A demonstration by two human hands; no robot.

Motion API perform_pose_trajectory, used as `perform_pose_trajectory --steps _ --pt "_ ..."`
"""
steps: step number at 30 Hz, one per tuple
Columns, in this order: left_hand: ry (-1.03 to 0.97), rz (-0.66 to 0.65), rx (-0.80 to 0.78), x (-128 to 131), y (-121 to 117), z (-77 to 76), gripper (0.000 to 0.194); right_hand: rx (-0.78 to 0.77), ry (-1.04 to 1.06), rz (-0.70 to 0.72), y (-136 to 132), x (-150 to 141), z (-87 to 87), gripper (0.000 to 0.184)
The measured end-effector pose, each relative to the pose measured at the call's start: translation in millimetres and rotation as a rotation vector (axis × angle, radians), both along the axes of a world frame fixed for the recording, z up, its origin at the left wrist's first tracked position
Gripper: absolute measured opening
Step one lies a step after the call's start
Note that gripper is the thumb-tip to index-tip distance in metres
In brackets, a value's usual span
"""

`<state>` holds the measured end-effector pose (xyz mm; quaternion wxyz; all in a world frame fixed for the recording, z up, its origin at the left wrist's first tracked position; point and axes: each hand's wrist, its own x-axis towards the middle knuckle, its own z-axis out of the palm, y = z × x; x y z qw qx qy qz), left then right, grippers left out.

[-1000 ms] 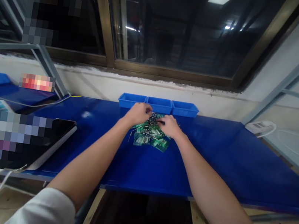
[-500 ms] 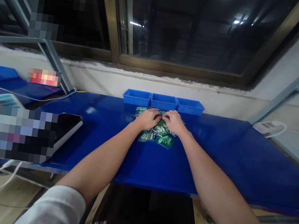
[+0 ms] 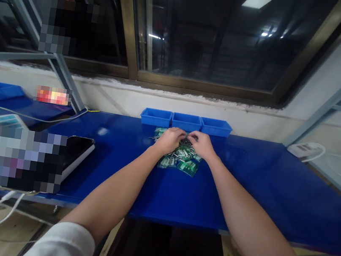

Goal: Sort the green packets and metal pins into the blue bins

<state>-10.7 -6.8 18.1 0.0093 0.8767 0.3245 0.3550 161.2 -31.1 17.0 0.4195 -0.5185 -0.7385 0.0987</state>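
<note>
1. Between your left hand (image 3: 168,140) and right hand (image 3: 204,145), on the counter (image 3: 175,201): metal parts (image 3: 182,152), green packets (image 3: 187,168).
2. Both curled; can't tell what's gripped.
3. Fingertips closer than a second ago; likely sharing one spot.

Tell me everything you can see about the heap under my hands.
The heap mixes green packets, apparently plastic, with thin silvery and dark pieces that look metallic. It lies loose and jumbled on the blue tabletop, just in front of three blue bins. Your left hand and right hand cover parts of it; whether either grips a piece is unclear.
</note>
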Motion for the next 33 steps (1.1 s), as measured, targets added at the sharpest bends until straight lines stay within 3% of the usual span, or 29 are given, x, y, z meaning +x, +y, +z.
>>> perform_pose_trajectory --steps 5,10,14,19,24,33 --pt "-0.099 0.009 -0.038 -1 -5 4.6 0.019 -0.004 0.075 0.007 1 -1 0.9 0.017" --pt "-0.150 0.053 -0.062 -3 -6 9.1 0.018 -0.042 0.416 0.149 3 -2 1.0 0.018" --pt "-0.160 0.041 -0.081 0 -8 9.4 0.017 -0.114 0.541 0.169 5 2 1.2 0.020" --pt "-0.164 0.084 -0.072 0 -8 7.7 0.033 -0.013 0.610 -0.058 13 16 -0.2 0.019" --pt "-0.132 0.215 -0.042 -8 2 3.9 0.029 0.089 0.400 -0.393 16 34 -1.2 0.019" --pt "-0.029 0.303 -0.065 -13 6 1.0 0.027 0.140 0.178 -0.551 24 52 -4.6 0.034"
